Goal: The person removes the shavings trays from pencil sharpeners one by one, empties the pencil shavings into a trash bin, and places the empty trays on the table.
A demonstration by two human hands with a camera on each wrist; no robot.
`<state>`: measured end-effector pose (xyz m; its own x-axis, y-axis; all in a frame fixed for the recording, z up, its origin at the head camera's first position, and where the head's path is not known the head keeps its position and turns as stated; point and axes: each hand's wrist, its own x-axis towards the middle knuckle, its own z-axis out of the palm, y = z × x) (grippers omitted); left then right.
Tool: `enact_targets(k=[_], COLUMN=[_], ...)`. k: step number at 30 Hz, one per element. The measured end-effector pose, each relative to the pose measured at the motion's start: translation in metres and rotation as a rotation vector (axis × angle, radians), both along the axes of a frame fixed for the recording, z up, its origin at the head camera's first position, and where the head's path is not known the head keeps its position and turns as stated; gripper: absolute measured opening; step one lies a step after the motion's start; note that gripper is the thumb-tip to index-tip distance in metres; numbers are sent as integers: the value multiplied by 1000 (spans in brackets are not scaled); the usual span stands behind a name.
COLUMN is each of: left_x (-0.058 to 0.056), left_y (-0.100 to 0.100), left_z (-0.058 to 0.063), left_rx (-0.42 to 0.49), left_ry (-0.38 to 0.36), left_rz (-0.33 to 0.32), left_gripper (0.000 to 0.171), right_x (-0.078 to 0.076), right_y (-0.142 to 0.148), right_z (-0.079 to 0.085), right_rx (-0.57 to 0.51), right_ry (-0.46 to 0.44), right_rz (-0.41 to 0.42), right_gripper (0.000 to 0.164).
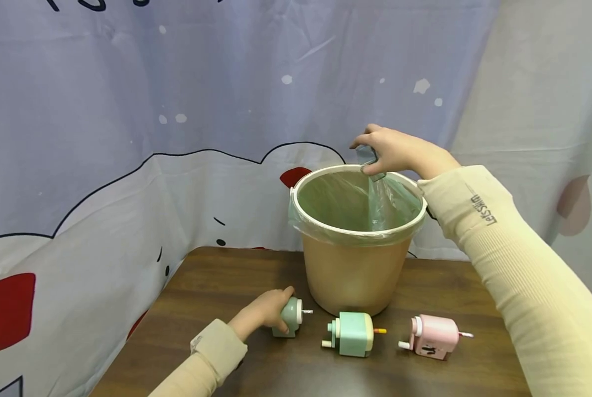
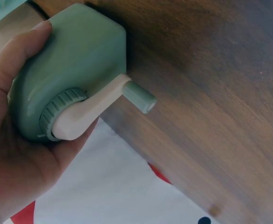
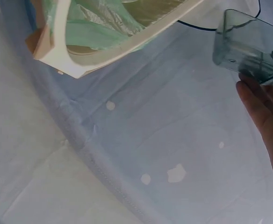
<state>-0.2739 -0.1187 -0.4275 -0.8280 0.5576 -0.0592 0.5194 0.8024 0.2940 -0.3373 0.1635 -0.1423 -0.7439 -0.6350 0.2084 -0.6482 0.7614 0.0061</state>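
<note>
On the wooden table, my left hand (image 1: pixel 263 312) grips a dark green crank pencil sharpener (image 2: pixel 80 56), thumb on one side and fingers on the other. Its pale crank (image 2: pixel 92 105) with a green knob faces the left wrist camera, and a pencil (image 1: pixel 307 312) sticks out of its other end. Above the lined bin (image 1: pixel 353 270), my right hand (image 1: pixel 395 150) holds a clear, bluish shavings drawer (image 3: pixel 248 46) by its sides. In the head view the drawer is tilted over the bin's opening, near the far rim. The drawer looks see-through, with fingers showing behind it.
A mint green sharpener (image 1: pixel 354 334) with an orange pencil stands right of my left hand, in front of the bin. Farther right is a pink sharpener (image 1: pixel 436 336) holding a pencil. A printed curtain (image 1: pixel 226 110) hangs behind the table (image 1: pixel 276 375). A thin green bag lines the bin.
</note>
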Motion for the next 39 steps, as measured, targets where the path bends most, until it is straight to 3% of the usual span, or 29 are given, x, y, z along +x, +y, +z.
enact_targets(k=[13, 21, 33, 39], left_x=[2, 1, -3, -1], left_y=[-8, -8, -7, -6], left_z=[-6, -5, -2, -1], left_rx=[1, 6, -2, -2], left_ry=[8, 8, 12, -3], left_rz=[2, 1, 10, 17], left_gripper=[70, 69, 71, 71], right_x=[-5, -1, -2, -2], right_y=[-3, 1, 15, 18], right_z=[-5, -6, -17, -25], right_rx=[-15, -12, -137, -194], right_ry=[48, 37, 175, 190], right_rz=[-2, -56, -68, -93], right_gripper=[51, 51, 46, 46])
